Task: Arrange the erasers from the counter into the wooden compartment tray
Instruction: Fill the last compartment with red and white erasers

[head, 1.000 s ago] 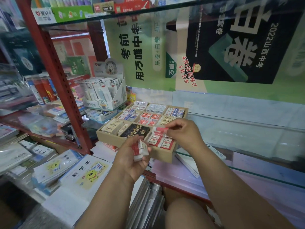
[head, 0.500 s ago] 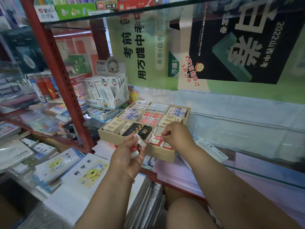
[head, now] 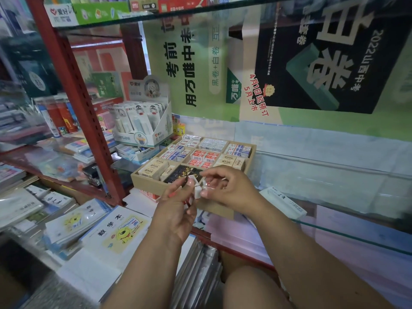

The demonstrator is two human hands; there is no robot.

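On glass shelf (head: 334,175), wooden tray (head: 145,182), poster (head: 312,63) behind

A single wide-angle view comes from the person's head, looking forward and steeply down over both bare forearms, which rise from the bottom edge toward the centre of the frame. It sits close to the pale wooden compartment tray (head: 149,183) at mid-frame, with a red metal shelf upright (head: 75,94) slanting through the upper left and a green-and-black poster (head: 312,63) bowed by the lens across the upper right.
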